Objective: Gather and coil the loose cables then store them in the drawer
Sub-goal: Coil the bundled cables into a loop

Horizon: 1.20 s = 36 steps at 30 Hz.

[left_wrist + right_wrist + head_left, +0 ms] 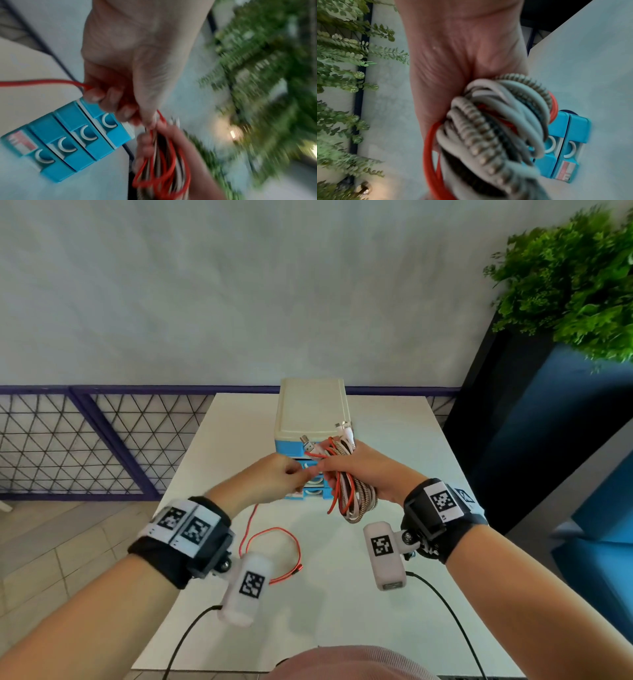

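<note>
My right hand [356, 470] grips a coiled bundle of cables [346, 494], white, braided and red, held above the table in front of the drawer unit. The same bundle [496, 128] fills the right wrist view. My left hand [274, 477] pinches the red cable [274, 546] right beside the bundle; its loose end trails down in a loop onto the white table [394, 621]. In the left wrist view the fingers [109, 100] curl round that red cable [37, 81]. The small blue drawer unit [311, 419] with a cream top stands behind the hands, all drawers [68, 146] closed.
A dark planter with green foliage [575, 275] stands at the right. A purple wire fence [85, 440] runs along the wall behind the table's far edge. Black camera leads [185, 642] hang from both wrists.
</note>
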Each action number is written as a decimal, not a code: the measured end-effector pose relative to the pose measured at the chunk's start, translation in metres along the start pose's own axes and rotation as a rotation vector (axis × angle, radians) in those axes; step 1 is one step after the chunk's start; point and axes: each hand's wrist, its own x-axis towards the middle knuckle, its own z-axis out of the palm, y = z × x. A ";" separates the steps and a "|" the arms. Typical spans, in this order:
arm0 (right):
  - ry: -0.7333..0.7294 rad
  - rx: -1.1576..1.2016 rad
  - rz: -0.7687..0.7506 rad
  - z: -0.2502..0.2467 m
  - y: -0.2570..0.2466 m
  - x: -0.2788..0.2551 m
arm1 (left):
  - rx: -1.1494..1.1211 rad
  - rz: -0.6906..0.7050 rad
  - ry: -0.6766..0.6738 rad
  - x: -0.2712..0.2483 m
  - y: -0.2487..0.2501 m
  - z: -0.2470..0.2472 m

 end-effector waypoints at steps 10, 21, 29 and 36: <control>0.243 0.264 -0.075 -0.008 0.016 0.007 | -1.234 -0.182 -0.214 -0.011 0.001 -0.014; 0.073 0.483 -0.137 0.011 0.007 0.004 | -1.123 -0.285 -0.354 -0.003 0.034 0.009; 0.299 0.278 -0.187 0.008 0.007 0.007 | -0.984 -0.201 -0.365 -0.009 0.033 0.013; 0.507 0.616 -0.223 -0.037 0.003 0.008 | -0.887 -0.067 -0.738 -0.032 -0.024 0.016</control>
